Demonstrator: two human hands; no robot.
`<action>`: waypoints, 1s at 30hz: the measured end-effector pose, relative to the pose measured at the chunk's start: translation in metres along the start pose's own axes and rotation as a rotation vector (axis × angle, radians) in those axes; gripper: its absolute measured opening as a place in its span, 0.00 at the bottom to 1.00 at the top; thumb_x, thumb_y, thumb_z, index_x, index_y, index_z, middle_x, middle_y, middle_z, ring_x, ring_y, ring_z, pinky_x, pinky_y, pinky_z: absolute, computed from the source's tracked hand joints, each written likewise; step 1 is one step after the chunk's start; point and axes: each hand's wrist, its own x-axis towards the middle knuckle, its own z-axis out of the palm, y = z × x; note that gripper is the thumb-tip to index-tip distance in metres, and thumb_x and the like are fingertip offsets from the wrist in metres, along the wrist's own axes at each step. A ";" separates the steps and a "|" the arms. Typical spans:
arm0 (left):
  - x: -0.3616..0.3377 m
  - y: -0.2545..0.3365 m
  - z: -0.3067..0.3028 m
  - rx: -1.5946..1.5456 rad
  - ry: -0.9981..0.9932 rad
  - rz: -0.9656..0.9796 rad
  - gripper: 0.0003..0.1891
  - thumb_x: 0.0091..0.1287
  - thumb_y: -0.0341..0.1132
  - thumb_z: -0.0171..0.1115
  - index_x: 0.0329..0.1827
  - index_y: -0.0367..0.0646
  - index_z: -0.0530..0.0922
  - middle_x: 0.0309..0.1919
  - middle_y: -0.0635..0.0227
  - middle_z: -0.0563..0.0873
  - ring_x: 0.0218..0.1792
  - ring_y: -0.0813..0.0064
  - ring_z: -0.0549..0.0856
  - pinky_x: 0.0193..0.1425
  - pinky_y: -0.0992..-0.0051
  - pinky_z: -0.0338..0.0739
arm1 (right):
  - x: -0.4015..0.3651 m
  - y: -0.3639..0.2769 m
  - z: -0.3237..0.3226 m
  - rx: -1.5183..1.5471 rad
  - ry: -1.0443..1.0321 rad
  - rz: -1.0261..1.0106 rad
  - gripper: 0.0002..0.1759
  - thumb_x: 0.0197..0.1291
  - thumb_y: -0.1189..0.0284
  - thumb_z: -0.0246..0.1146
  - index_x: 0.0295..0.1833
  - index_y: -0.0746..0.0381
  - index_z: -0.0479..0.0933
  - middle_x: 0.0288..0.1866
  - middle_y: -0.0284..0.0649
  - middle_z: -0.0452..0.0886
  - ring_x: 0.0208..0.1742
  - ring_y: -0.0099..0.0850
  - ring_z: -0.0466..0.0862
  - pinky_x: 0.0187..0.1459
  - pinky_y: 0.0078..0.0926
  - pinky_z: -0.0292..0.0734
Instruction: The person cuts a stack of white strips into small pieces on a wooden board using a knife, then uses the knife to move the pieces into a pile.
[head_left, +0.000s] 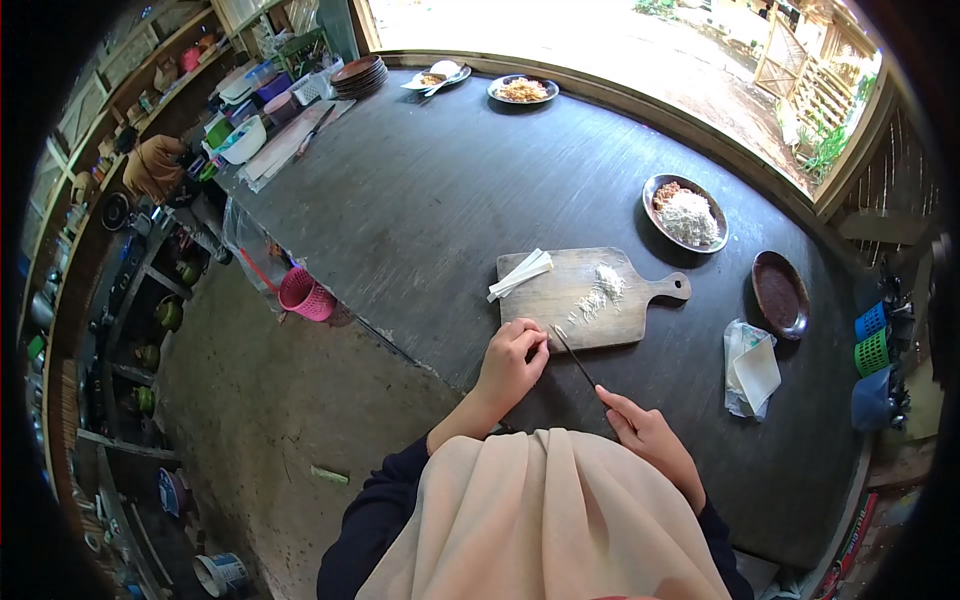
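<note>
A wooden cutting board (570, 275) with a handle lies on the dark table before me. My right hand (640, 425) grips a knife (577, 358), its blade reaching over the board's near edge. Bent fingers of my left hand (515, 358) are closed at the board's near left corner; whatever they may hold is hidden. Several white sticks (522, 273) rest at the board's far left corner. Small chopped white pieces (603, 290) are scattered and heaped toward the handle side. Beyond the board, a plate (652, 220) carries a white chopped heap beside a reddish-brown one.
At right are a brown dish (780, 295), a plastic wrapper with a white sheet (752, 368) and coloured baskets (871, 353). Plates of food (523, 90) stand along the window side. A pink basket (306, 294) hangs near the table's left edge. Another person (160, 170) bends by the shelves.
</note>
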 end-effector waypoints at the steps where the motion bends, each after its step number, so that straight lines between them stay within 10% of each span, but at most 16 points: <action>1: 0.000 0.000 0.000 0.004 0.003 0.005 0.03 0.60 0.25 0.66 0.35 0.36 0.82 0.38 0.62 0.83 0.40 0.60 0.83 0.45 0.65 0.77 | 0.000 0.001 0.000 0.001 0.004 -0.001 0.22 0.74 0.69 0.57 0.71 0.53 0.72 0.26 0.53 0.76 0.23 0.32 0.71 0.35 0.27 0.75; 30: 0.000 0.002 -0.001 -0.025 0.004 0.005 0.03 0.61 0.25 0.66 0.34 0.35 0.82 0.37 0.62 0.83 0.39 0.59 0.84 0.45 0.63 0.79 | 0.003 0.006 -0.004 0.051 -0.069 0.073 0.21 0.75 0.69 0.55 0.71 0.56 0.72 0.25 0.42 0.74 0.26 0.22 0.70 0.36 0.24 0.73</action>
